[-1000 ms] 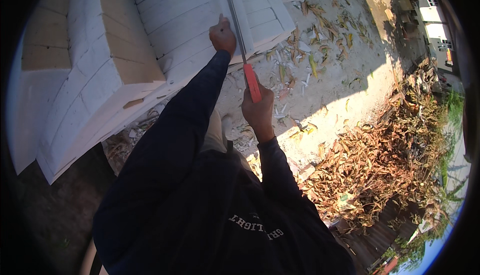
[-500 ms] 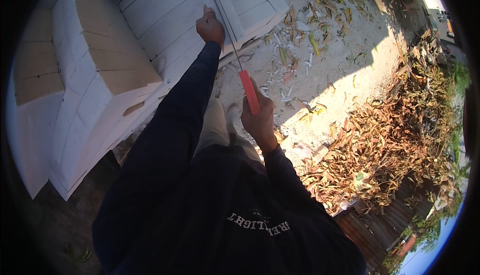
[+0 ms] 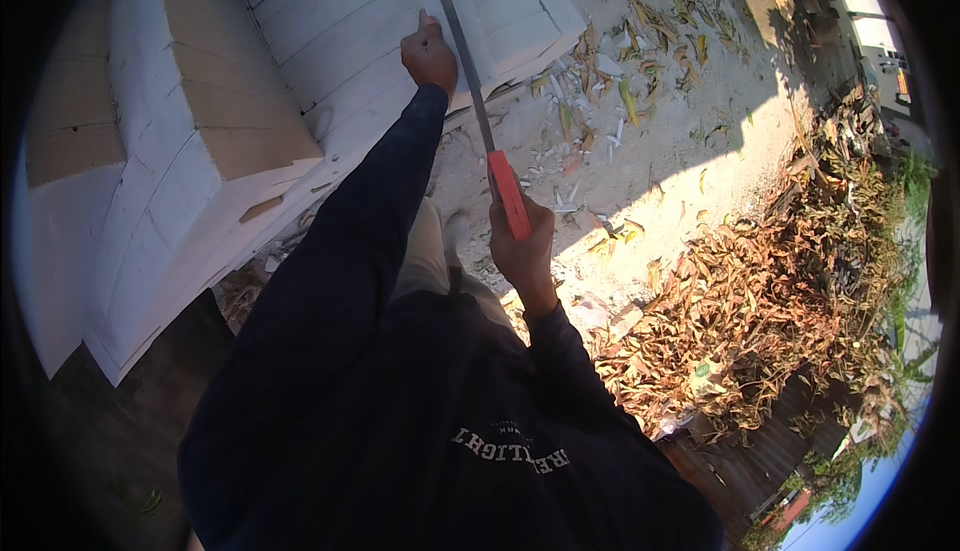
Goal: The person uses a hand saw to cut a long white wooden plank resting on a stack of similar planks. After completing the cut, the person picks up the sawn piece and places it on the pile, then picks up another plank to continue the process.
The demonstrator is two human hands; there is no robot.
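Observation:
My right hand [image 3: 523,241] is wrapped round the red handle of a handsaw [image 3: 465,46]. The long, thin blade points away from me and lies along a white strip [image 3: 474,26] on top of a stack of white slabs [image 3: 345,71]. My left hand [image 3: 430,56] rests on the stack at the strip's left edge, just left of the blade. Its fingers are mostly curled in and one points forward along the strip. What lies under the palm is hidden.
More stacked white pieces [image 3: 150,101] with tan faces stand at the left. White offcuts and dry leaves litter the pale ground [image 3: 680,91] beyond the stack's right edge. A large heap of brown leaves [image 3: 760,291] lies to the right, near rusty corrugated sheets [image 3: 770,441].
The saw's blade has turned so its broad side shows more. In the picture, the stack's top, both hands and the saw sit slightly further right. Both hands keep their holds.

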